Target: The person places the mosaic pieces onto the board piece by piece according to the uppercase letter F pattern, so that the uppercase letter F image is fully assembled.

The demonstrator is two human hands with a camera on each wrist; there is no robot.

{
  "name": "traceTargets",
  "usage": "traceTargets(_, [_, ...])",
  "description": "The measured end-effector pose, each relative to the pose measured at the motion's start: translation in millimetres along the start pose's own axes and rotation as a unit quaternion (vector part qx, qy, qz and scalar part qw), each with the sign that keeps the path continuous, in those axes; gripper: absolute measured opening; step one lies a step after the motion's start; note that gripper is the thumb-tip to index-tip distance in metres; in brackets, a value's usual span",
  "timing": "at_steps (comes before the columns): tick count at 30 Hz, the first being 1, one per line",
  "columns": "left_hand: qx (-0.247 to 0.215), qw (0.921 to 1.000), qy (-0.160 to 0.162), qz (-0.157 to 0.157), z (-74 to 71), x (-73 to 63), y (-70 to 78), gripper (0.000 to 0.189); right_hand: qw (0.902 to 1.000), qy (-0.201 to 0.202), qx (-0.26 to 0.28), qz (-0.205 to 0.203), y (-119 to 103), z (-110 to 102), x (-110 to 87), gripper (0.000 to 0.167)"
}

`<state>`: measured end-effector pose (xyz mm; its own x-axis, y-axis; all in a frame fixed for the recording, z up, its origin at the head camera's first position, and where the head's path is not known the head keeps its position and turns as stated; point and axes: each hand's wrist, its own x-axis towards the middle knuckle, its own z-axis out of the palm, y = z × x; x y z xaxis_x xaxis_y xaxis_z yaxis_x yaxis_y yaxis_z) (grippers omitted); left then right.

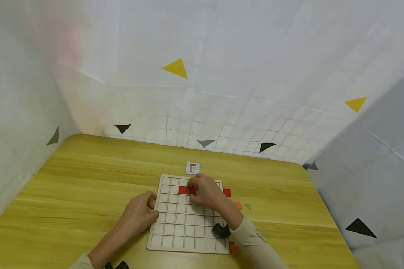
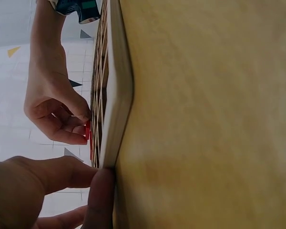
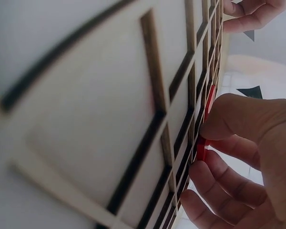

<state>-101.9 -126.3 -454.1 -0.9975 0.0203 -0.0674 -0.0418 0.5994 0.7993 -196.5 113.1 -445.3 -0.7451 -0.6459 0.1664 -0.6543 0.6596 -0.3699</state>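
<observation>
A pale grid board (image 1: 170, 228) lies on the table. My right hand (image 1: 206, 191) is over its upper rows and pinches a small red square tile (image 3: 201, 149) between thumb and fingertips, right at the grid. Another red tile (image 1: 183, 190) sits in the cell just to the left. At the board's left side my left hand (image 1: 138, 213) holds the edge with thumb and bent index finger. In the left wrist view, the left fingertips (image 2: 101, 179) are on the board's rim. The right hand covers part of the held tile in the head view.
Beyond the board lies a small pattern card (image 1: 193, 168) with a coloured figure on a grid. Along the board's right side are a loose red tile (image 1: 227, 192), an orange tile (image 1: 238, 205) and a darker orange tile (image 1: 234, 248). A white sheet (image 1: 222, 93) hangs behind the table.
</observation>
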Motion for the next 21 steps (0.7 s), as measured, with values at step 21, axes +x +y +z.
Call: traceTargets(21, [0.009, 0.9999, 0.005, 0.002, -0.2, -0.4, 1.2, 0.04, 0.9998, -0.014, -0.001, 0.015, 1.0, 1.0, 0.4, 0.026])
